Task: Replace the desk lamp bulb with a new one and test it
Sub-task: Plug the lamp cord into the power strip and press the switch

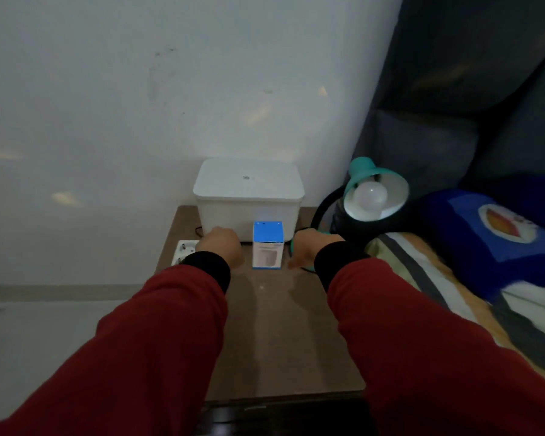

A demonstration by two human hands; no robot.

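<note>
While bulb (pixel 370 194) sits unlit in teal desk lamp (pixel 364 174), bulb box (pixel 268 244) unopened: early stage. Left hand (pixel 221 247) curled, empty; right hand (pixel 309 248) on lamp base, grip unclear.

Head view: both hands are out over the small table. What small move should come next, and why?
Probably the right hand steadies the lamp's base while the left hand reaches across to the bulb. The bulb sits unlit in the teal shade, and the bulb box stands untouched between the hands, so the old bulb likely comes out first.

Both hands' fingers (pixel 216 231) hidden; lamp base (pixel 309 266) covered.
</note>
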